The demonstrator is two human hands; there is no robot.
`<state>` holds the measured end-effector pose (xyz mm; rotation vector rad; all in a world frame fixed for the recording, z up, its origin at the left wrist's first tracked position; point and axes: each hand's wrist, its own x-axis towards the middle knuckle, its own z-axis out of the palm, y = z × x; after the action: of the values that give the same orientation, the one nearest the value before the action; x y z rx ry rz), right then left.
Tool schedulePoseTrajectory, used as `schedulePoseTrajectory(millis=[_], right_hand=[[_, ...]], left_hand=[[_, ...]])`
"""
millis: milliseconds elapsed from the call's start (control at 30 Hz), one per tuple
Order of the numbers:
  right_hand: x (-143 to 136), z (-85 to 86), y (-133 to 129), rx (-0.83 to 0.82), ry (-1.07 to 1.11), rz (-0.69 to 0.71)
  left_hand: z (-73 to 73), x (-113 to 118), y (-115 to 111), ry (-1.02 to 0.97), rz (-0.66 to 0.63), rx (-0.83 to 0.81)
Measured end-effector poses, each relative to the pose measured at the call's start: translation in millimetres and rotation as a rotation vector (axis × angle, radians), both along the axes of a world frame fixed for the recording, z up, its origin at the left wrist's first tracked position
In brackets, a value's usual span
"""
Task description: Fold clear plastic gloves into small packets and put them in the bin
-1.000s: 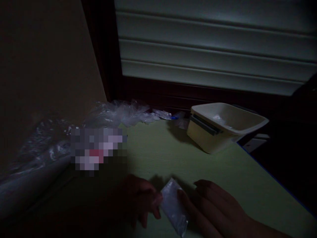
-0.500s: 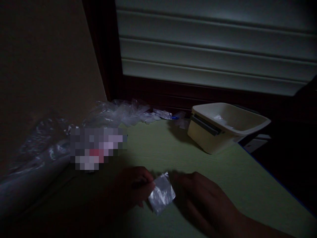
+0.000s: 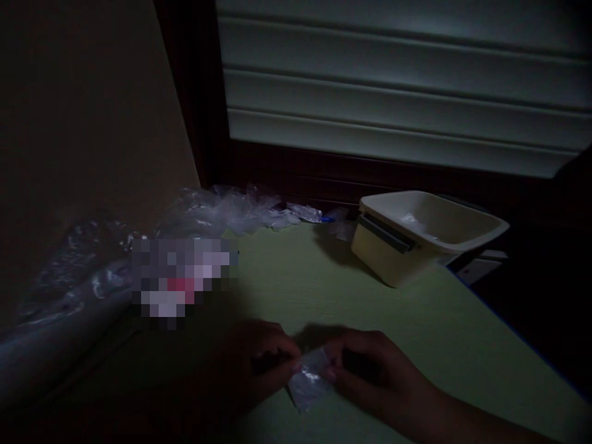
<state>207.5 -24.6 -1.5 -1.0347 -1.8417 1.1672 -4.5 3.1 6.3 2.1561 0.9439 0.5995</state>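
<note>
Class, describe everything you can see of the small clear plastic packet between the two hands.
The small clear plastic packet is a flat, glossy, see-through pouch, whitish where it catches the dim light. It hangs tilted just above the green mat, its lower corner pointing down. The left hand and right hand pinch its upper edge from either side with their fingertips. Whether it holds anything cannot be told.

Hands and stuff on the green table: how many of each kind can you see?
Hands: 2, left hand and right hand, both pinching one small clear packet
Small clear packets held: 1
Cream tubs: 1
Heaps of crumpled clear plastic: 1
Green table: 1
Total: 6
</note>
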Motion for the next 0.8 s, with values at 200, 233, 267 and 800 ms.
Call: schedulePoseTrajectory(millis=[200,233,267,800], right_hand=[[3,-5.8,2,0.041,-0.070,-0.058],[3,-6.0,2,0.042,-0.074,-0.062],[4,-6.0,2,0.046,-0.079,-0.064],[31,20.6,8,0.351,-0.206,-0.228]], left_hand=[[-13.8,-1,1,-0.059,0.070,0.075],[-16.5,-1,1,-0.084,0.070,0.128],[-18.4,-2,2,-0.101,0.067,0.180],[-18.5,-10,0,0.187,-0.111,0.725]])
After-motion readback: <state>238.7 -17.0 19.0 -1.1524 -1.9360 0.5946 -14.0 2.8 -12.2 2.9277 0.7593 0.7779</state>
